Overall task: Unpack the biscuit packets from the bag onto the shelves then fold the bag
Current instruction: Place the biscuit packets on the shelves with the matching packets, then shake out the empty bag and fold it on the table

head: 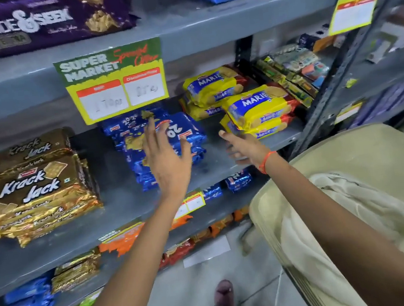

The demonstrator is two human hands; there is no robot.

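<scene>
On the grey middle shelf (115, 207) lies a heap of blue biscuit packets (188, 131). My left hand (166, 162) hovers over that heap with fingers spread and nothing in it. To the right sit stacked yellow Marie packets (254, 110). My right hand (242, 148) is just below and left of them, fingers loosely out, holding nothing; an orange thread circles its wrist. The cream cloth bag (344, 211) lies crumpled on a beige surface (375, 153) at lower right, under my right forearm.
Gold Krack Jack packets (36, 190) are stacked at the left of the same shelf. A green-yellow price card (117, 84) hangs from the shelf above, where purple Hide & Seek packs (32, 21) lie. Lower shelves hold orange, gold and blue packets. A dark upright post (353, 61) stands right.
</scene>
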